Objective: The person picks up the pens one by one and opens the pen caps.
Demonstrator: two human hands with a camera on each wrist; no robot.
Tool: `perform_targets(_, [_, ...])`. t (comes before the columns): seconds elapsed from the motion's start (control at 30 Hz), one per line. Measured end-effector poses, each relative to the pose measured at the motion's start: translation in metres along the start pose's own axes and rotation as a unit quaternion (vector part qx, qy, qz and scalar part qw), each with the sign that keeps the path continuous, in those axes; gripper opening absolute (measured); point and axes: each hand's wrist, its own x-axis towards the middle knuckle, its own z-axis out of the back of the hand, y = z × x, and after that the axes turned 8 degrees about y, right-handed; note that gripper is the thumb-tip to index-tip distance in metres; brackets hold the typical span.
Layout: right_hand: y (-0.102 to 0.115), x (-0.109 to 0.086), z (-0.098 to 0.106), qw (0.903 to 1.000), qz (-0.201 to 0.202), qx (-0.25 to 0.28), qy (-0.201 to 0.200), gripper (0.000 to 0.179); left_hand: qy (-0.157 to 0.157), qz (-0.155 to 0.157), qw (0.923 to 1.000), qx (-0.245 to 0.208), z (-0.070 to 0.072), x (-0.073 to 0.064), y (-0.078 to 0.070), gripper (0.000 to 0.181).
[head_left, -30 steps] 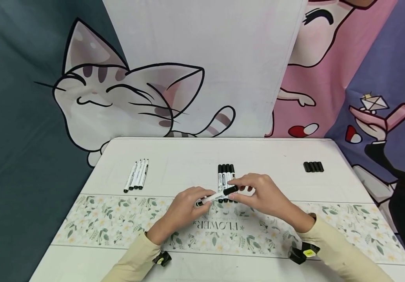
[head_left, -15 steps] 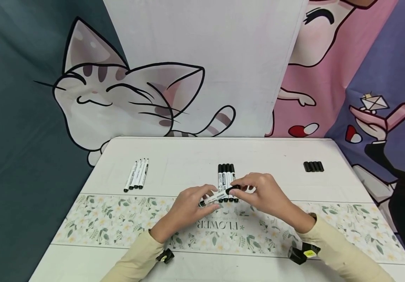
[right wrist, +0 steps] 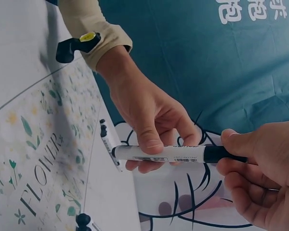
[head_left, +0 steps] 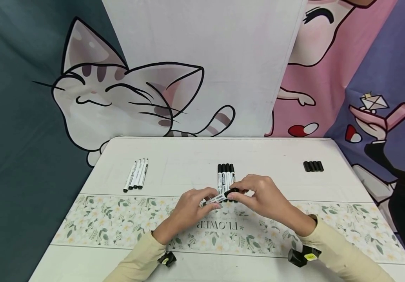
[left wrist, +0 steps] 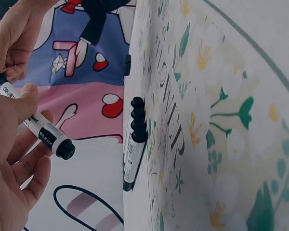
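A whiteboard marker with a white barrel and black cap is held between both hands above the table. My left hand holds the barrel, thumb on one side and fingers on the other; the black end plug sticks out past them in the left wrist view. The black cap is pinched between thumb and fingertips of my right hand. In the right wrist view the cap sits on the barrel, in line with it. Behind the hands lies a row of capped markers, partly hidden by them in the head view.
Several uncapped markers lie side by side at the left of the white table. Several loose black caps form a row at the far right. A flower-print band crosses the tabletop. Printed cloth hangs behind.
My left hand has shifted slightly right and its fingers have spread a little along the barrel. The right hand keeps its pinch on the cap, nearly in place.
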Motion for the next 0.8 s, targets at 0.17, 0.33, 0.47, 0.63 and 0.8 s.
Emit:
perform_targets(0.17, [-0.0008, -0.0009, -0.0012, 0.9997, 0.023, -0.001, -0.006, 0.012, 0.000, 0.006, 0.9999, -0.009, -0.0016, -0.0005, -0.0015, 0.028])
perform_targets(0.33, [-0.0019, -0.0018, -0.0015, 0.9994, 0.033, -0.004, -0.009, 0.013, 0.009, 0.012, 0.9998, -0.015, -0.0022, 0.0001, -0.0028, 0.025])
perform_targets(0.47, [-0.0021, -0.0024, 0.0002, 0.9989, 0.041, -0.016, -0.012, 0.016, 0.014, 0.022, 0.9995, -0.020, -0.0019, -0.0008, -0.0036, 0.025])
perform_targets(0.63, [-0.0006, -0.0032, 0.0030, 0.9998, 0.015, -0.007, -0.015, 0.017, 0.000, 0.023, 0.9994, -0.025, -0.0006, -0.0021, -0.0047, 0.026])
perform_targets(0.8, [-0.0011, -0.0046, 0.0037, 0.9998, 0.003, 0.003, -0.020, 0.019, 0.004, 0.031, 0.9992, -0.027, 0.0009, -0.0020, -0.0046, 0.026])
